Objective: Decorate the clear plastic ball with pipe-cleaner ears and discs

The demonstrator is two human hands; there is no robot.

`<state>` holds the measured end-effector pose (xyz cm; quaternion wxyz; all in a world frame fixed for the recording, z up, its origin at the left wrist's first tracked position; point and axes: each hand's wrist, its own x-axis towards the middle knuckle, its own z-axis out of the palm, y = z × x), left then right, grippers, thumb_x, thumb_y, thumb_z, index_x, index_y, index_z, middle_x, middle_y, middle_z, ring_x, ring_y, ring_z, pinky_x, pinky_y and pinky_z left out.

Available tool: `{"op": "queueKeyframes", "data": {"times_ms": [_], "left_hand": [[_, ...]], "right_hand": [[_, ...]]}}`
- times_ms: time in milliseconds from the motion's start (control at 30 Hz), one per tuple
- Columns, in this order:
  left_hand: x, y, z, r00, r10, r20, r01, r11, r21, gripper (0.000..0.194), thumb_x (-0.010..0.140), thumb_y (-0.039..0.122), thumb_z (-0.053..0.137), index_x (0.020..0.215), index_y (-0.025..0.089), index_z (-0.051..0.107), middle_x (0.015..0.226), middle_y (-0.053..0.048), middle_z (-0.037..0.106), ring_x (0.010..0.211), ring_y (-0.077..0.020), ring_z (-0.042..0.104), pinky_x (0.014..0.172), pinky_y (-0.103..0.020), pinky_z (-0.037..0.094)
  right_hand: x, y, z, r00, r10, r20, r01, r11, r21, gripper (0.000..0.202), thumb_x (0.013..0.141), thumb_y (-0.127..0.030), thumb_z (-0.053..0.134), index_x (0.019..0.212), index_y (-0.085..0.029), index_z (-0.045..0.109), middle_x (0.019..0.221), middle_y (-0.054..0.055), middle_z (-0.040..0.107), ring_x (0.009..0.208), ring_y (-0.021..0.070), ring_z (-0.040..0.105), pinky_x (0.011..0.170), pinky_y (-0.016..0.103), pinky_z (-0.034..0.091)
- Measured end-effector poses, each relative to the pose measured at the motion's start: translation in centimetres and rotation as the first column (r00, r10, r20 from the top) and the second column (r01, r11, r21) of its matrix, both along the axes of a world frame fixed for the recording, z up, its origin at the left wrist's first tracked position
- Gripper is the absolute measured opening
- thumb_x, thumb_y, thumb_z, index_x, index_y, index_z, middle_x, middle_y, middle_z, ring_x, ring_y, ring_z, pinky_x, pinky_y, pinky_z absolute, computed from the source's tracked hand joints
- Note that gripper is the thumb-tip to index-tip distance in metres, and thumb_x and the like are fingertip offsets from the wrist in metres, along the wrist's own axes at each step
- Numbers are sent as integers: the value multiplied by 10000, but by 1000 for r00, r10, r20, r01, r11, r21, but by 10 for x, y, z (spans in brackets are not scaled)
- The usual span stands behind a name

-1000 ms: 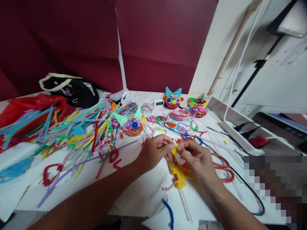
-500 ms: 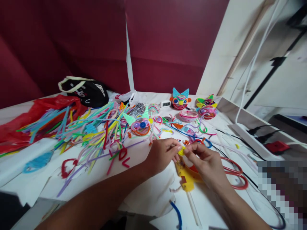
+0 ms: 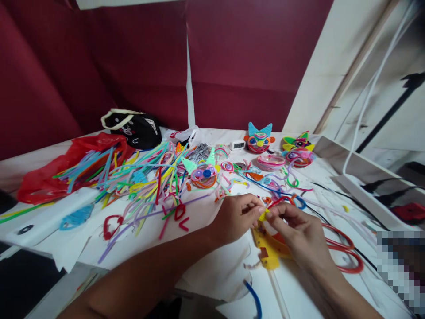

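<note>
My left hand (image 3: 237,218) and my right hand (image 3: 297,223) meet over the front of the table. Both pinch one small yellow piece (image 3: 264,215), apparently coiled pipe cleaner; its exact shape is partly covered by my fingers. Just under my hands lies a yellow glue gun (image 3: 269,254), with a clear glue stick (image 3: 278,292) trailing toward me. Red-handled scissors (image 3: 352,261) rest right of my right hand, which hides part of them. A blue pipe cleaner (image 3: 254,299) lies nearer to me.
Many loose pipe cleaners (image 3: 149,177) spread across the left, some in a red plastic bag (image 3: 40,181). Pipe-cleaner faces stand behind, one with blue ears (image 3: 260,137) and one with green ears (image 3: 203,175). A white power strip (image 3: 352,190) and black cable (image 3: 332,195) run along the right.
The whole scene has shifted slightly to the right in view. Both hands keep their pinch on the yellow piece, with little other movement.
</note>
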<state>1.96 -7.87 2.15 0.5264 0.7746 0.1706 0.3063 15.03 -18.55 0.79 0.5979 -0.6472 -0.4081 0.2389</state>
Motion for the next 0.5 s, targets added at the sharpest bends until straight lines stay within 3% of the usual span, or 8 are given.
{"op": "queueKeyframes", "data": {"times_ms": [100, 367, 500], "left_hand": [[0, -1, -1, 1000, -6, 7, 7, 999, -48, 140, 842, 271, 580, 800, 151, 638, 597, 14, 609, 514, -108, 591, 525, -204, 470], [-3, 1, 0, 997, 77, -28, -67, 962, 266, 123, 852, 202, 577, 759, 176, 653, 632, 15, 635, 538, -96, 560, 577, -207, 436], [-3, 0, 1, 997, 79, -11, -71, 948, 310, 134, 857, 187, 576, 752, 176, 658, 631, 14, 643, 554, -99, 561, 622, -218, 444]], "right_hand": [[-2, 0, 1, 1000, -6, 8, 6, 1000, 16, 162, 702, -333, 726, 698, -172, 703, 657, 34, 672, 573, 158, 598, 524, 260, 491], [2, -1, -5, 996, 67, 63, -65, 997, -36, 153, 716, -310, 721, 694, -161, 695, 668, 38, 655, 585, 158, 566, 502, 263, 476], [0, -2, -5, 998, 67, 11, -67, 997, -47, 173, 745, -334, 709, 695, -172, 671, 678, 25, 628, 578, 154, 568, 486, 260, 483]]}}
